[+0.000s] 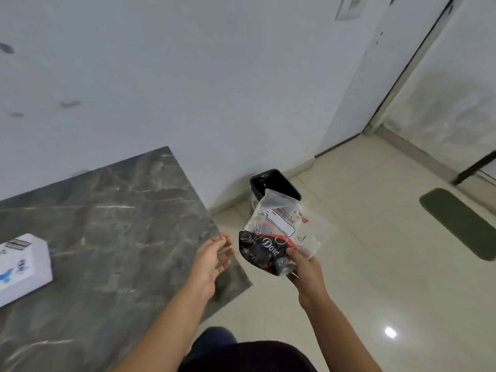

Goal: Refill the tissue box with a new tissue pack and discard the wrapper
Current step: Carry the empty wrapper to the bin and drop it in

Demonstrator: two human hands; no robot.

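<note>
Wrapper [279, 232] pinched in right hand [303, 272] fingers — left hand [212, 261] beside, empty

I see a dark grey marble counter [112, 210] with pale veins filling the lower left, its far corner against a white wall [188, 76] that carries a few dark scuffs. Beyond the counter's right edge the cream tiled floor [375, 264] shows a bright glare spot near the bottom. A dark green mat [459, 224] lies on the floor at right, near a door frame [408, 65]. High on the wall I make out a pale switch plate [350, 6].
</note>
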